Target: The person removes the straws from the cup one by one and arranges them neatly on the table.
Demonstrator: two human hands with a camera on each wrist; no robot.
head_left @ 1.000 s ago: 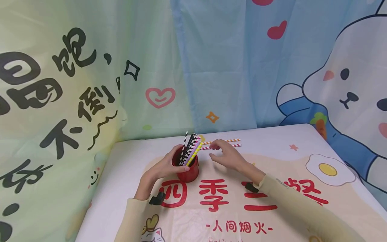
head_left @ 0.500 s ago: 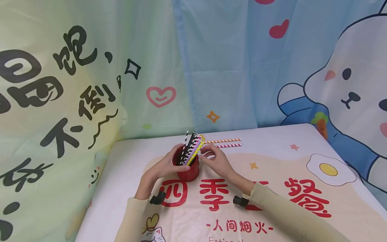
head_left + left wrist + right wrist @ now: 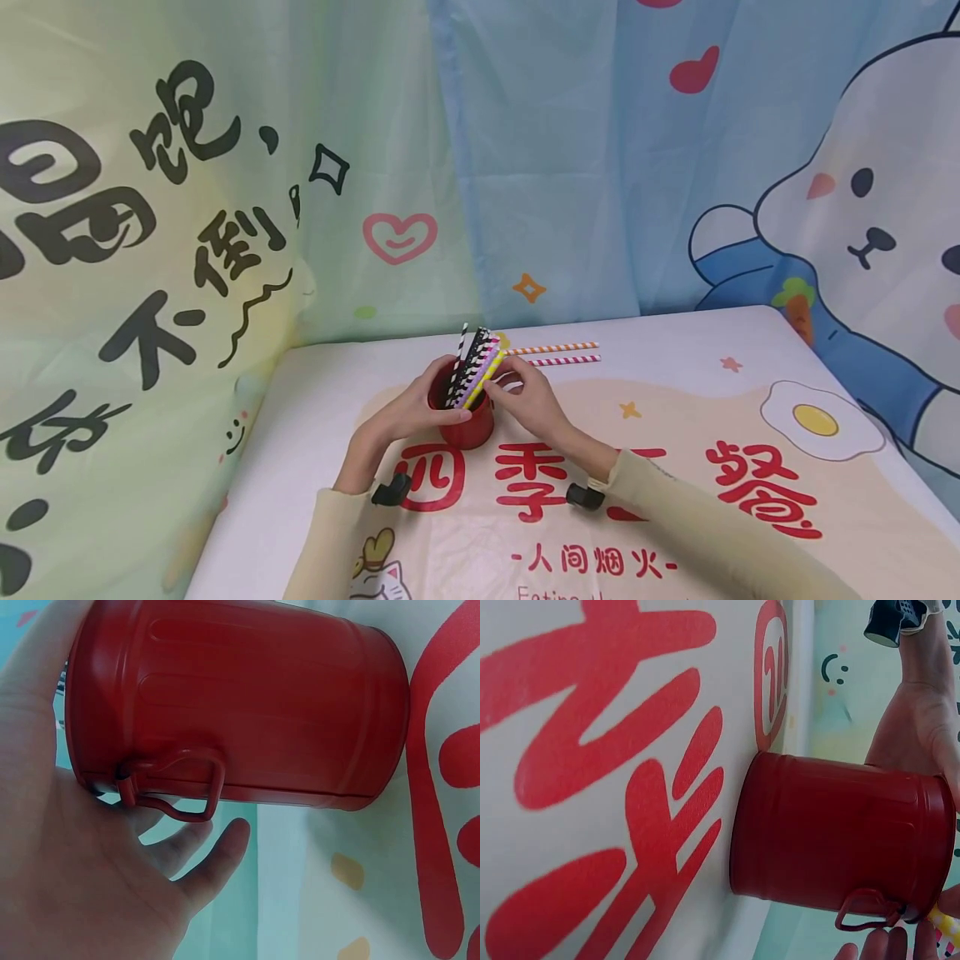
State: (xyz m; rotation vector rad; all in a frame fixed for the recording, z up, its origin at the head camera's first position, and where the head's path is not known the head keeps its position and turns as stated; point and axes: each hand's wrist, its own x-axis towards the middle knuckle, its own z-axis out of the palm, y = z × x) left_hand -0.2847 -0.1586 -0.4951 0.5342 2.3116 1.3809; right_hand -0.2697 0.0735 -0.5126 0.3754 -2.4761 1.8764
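A small red metal bucket stands upright on the table. Several patterned paper straws lean in it, black-and-white, lilac and yellow among them. My left hand grips the bucket by its upper part, thumb along the near rim. The left wrist view shows a wire handle on the bucket's side, next to the palm. With thumb and fingers, my right hand pinches the yellow straw at the bucket's right rim. Its fingertips are partly cut off in the right wrist view.
Behind the right hand, an orange-striped straw and a pink-striped straw lie on the table near its back edge. The tablecloth is printed with red characters and a fried egg. A printed curtain hangs behind.
My right hand has moved left from over the two lying straws to the bucket, and its thumb and fingers have closed on the yellow straw. The left hand keeps its grip.
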